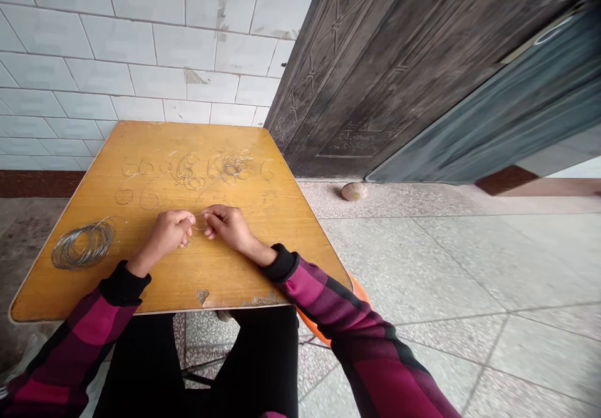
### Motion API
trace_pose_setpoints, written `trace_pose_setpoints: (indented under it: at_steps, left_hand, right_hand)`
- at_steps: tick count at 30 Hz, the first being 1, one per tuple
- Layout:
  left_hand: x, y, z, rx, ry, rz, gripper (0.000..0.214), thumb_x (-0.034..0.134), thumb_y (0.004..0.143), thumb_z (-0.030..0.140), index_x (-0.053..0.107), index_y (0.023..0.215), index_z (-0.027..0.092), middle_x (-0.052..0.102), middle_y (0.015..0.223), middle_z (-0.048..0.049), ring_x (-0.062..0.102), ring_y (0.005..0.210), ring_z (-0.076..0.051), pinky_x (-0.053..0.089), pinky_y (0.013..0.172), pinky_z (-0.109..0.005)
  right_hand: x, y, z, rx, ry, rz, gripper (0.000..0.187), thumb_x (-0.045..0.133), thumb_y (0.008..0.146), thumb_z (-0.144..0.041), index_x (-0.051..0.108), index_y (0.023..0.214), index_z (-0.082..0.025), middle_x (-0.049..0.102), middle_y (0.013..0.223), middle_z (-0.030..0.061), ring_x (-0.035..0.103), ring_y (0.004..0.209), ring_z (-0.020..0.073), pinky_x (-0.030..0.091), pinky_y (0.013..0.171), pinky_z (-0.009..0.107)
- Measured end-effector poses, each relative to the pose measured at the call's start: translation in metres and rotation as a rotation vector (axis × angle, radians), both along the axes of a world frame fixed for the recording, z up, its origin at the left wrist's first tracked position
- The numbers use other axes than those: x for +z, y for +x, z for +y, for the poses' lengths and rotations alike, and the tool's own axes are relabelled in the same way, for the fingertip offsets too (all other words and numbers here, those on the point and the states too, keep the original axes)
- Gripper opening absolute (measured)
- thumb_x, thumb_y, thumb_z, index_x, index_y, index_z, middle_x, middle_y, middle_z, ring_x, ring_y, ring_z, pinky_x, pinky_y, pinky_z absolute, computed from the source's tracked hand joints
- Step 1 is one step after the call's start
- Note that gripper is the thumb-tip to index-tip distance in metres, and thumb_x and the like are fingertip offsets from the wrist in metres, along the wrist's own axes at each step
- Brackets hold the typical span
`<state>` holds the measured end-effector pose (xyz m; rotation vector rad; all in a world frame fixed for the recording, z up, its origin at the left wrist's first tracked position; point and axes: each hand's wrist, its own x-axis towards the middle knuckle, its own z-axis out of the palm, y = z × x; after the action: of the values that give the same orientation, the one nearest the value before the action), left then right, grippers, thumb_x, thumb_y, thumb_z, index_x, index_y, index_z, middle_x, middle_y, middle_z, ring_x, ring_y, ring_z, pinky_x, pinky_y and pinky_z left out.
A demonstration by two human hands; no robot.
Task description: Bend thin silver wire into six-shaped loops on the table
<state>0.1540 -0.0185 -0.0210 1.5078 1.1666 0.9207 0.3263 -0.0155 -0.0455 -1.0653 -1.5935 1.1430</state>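
Note:
My left hand (169,231) and my right hand (228,224) meet over the middle of a yellow wooden table (263,218). Both hands are closed in a pinch on a short piece of thin wire (200,221) stretched between their fingertips. A coil of grey wire (83,244) lies on the table to the left of my left hand. Beyond my hands, several small bent wire loops (195,171) lie spread across the far part of the tabletop.
A white tiled wall (141,49) stands behind the table. A dark carved door (375,80) is at the right. A small round ball-like object (354,191) lies on the stone floor by the door. The table's front edge is chipped. An orange thing (357,290) shows under my right sleeve.

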Motion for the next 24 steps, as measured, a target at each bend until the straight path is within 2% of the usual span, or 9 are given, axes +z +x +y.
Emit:
trace_pose_setpoints:
  at_steps: [7,13,19,24]
  left_hand:
    - [0.004,-0.007,0.005,-0.12,-0.284,-0.31,0.018,0.068,0.069,0.031,0.066,0.064,0.014,0.054,0.049,0.0018,0.04,0.032,-0.005,0.03,0.033,-0.018]
    - [0.007,-0.014,0.011,-0.102,-0.47,-0.454,0.021,0.076,0.062,0.031,0.067,0.064,0.012,0.047,0.047,0.004,0.031,0.033,-0.001,0.026,0.032,-0.016]
    - [0.002,-0.015,0.014,-0.168,-0.48,-0.411,0.017,0.073,0.062,0.028,0.068,0.064,0.012,0.049,0.048,0.0023,0.033,0.034,-0.002,0.027,0.033,-0.016]
    - [0.0,-0.014,0.014,-0.129,-0.386,-0.356,0.018,0.07,0.066,0.03,0.068,0.066,0.012,0.05,0.049,0.0018,0.038,0.035,-0.004,0.03,0.034,-0.018]
  right_hand:
    - [0.003,0.002,0.005,0.033,-0.145,0.219,0.031,0.068,0.076,-0.046,0.061,0.076,-0.016,0.062,0.063,-0.0022,0.061,0.05,0.0086,0.05,0.047,0.02]
    - [0.01,0.006,0.009,0.123,-0.411,0.39,0.034,0.079,0.064,-0.043,0.064,0.072,-0.013,0.065,0.061,-0.0022,0.053,0.041,0.0037,0.04,0.036,0.014]
    - [0.008,0.002,0.007,0.079,-0.398,0.47,0.034,0.081,0.063,-0.04,0.062,0.07,-0.014,0.064,0.059,-0.0023,0.058,0.045,0.0061,0.046,0.04,0.015]
    - [0.009,0.004,0.007,0.096,-0.434,0.463,0.033,0.081,0.063,-0.038,0.062,0.074,-0.013,0.066,0.065,-0.0009,0.064,0.052,0.0077,0.053,0.049,0.017]
